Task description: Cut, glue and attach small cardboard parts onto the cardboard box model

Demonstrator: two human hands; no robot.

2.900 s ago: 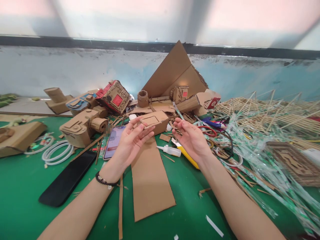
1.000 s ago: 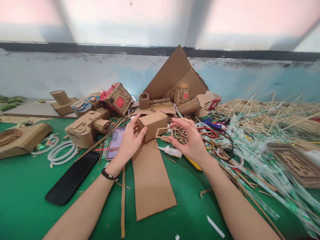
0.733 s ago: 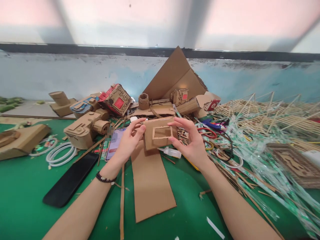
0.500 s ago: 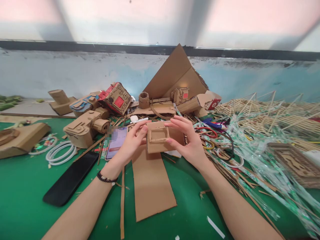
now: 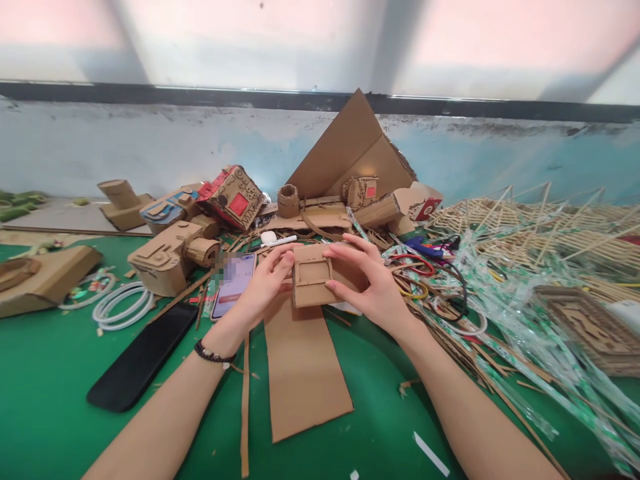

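A small cardboard box (image 5: 311, 298) is held up over the table, with a thin rectangular cardboard frame (image 5: 316, 283) lying on its face. My left hand (image 5: 270, 280) grips the box at its left edge, thumb on top and the other fingers partly hidden behind. My right hand (image 5: 373, 280) has its thumb and forefinger at the right side of the frame, closed on that strip. Below the box, a flat cardboard sheet (image 5: 305, 380) lies on the green table (image 5: 390, 427).
Left of my hands lie a phone (image 5: 233, 293), a black flat case (image 5: 145, 353), a coil of white tubing (image 5: 123, 307) and a cardboard camera model (image 5: 165, 257). Tangled plastic strips (image 5: 510, 300) and thin wooden sticks (image 5: 540, 213) cover the right side. A large cardboard piece (image 5: 345, 147) leans against the wall.
The cardboard frame has shifted slightly left and sits flatter on the box. My right hand has moved a little left with it, its thumb and forefinger closer together.
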